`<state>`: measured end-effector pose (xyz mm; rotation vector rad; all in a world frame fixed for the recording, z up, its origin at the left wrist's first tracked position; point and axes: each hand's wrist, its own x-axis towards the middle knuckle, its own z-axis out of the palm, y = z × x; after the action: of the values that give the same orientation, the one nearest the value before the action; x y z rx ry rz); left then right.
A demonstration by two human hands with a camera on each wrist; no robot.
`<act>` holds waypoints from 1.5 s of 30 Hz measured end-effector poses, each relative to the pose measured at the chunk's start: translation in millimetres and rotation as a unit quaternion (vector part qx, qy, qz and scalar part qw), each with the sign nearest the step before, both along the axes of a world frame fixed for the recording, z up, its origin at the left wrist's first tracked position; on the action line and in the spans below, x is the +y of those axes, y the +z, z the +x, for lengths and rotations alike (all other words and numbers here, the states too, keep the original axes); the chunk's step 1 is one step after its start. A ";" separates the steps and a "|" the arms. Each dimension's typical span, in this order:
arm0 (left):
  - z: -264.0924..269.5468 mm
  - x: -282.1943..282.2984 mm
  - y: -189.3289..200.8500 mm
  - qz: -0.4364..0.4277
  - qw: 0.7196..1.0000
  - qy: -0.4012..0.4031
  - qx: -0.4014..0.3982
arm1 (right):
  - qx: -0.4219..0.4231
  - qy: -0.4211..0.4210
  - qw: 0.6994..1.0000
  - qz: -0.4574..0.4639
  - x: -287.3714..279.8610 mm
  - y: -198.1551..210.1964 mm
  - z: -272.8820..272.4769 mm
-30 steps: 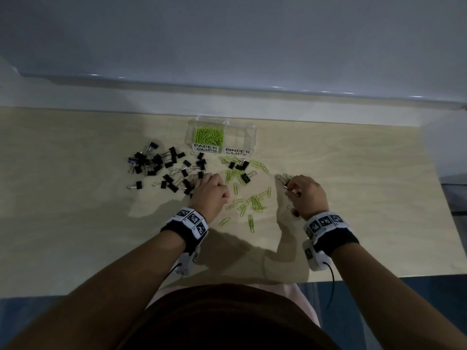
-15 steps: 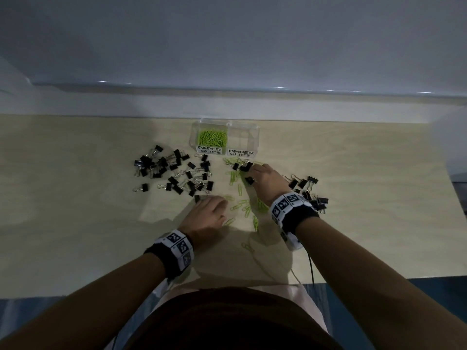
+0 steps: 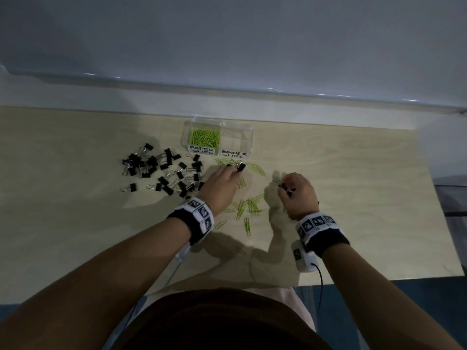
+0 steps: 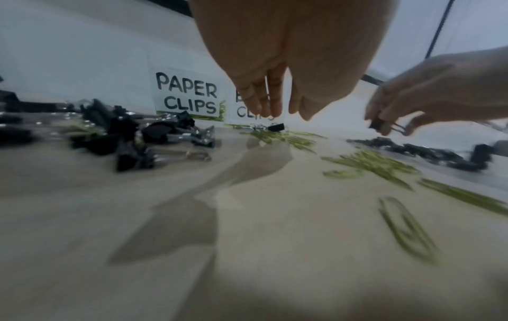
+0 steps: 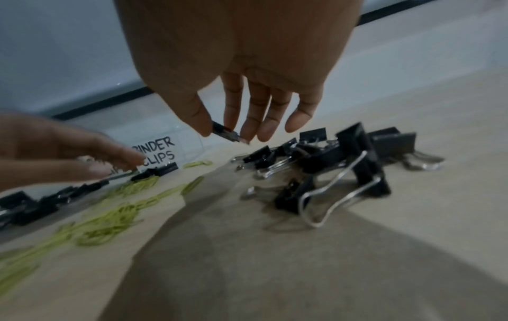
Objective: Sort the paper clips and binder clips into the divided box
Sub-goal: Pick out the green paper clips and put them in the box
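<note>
A clear divided box (image 3: 249, 137) stands at the back of the table. Its left half, labelled PAPER CLIPS, holds green paper clips (image 3: 204, 137); the BINDER CLIPS half looks bare. My left hand (image 3: 233, 171) reaches with straight fingers (image 4: 272, 108) to a black binder clip (image 3: 241, 166) lying just in front of the box. Further right, my right hand (image 3: 284, 184) pinches a small black binder clip (image 5: 224, 131) between thumb and forefinger above a heap of binder clips (image 5: 329, 156).
Many black binder clips (image 3: 164, 173) lie scattered left of the box. Loose green paper clips (image 3: 249, 207) are strewn between my hands and before the box. The wooden table (image 3: 75, 223) meets a wall ledge behind; its front edge is at my body.
My right hand has drawn back from the box front to the right and now holds a binder clip. My left hand has moved forward to the binder clip before the box.
</note>
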<state>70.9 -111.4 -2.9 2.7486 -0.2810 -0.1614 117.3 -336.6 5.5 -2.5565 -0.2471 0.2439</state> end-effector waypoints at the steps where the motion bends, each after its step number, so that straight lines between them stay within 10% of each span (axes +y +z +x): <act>1: 9.9 -0.2 1.8 -0.003 1.000 0.024 -0.001 | -0.004 0.005 1.000 -0.029 -0.2 -0.8 2.0; 14: 10.5 9.2 -12.5 -0.079 0.992 0.095 -0.005 | 0.013 0.149 0.980 -0.128 103.6 6.1 16.7; 27: -13.0 57.8 -4.2 -0.222 0.931 0.281 -0.070 | -0.069 0.124 0.989 -0.042 67.0 -3.2 3.0; 34: -5.4 36.3 -3.9 -0.061 0.987 0.147 -0.034 | -0.132 0.079 0.988 0.019 15.9 -1.2 -12.7; 45: 9.1 25.2 -8.3 -0.112 0.981 0.147 0.062 | -0.162 0.038 0.986 0.020 23.2 4.0 -17.2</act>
<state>80.0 -86.2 -11.2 2.5073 0.1352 -0.2082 100.1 -313.3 9.5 -2.5391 -0.4671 -0.1503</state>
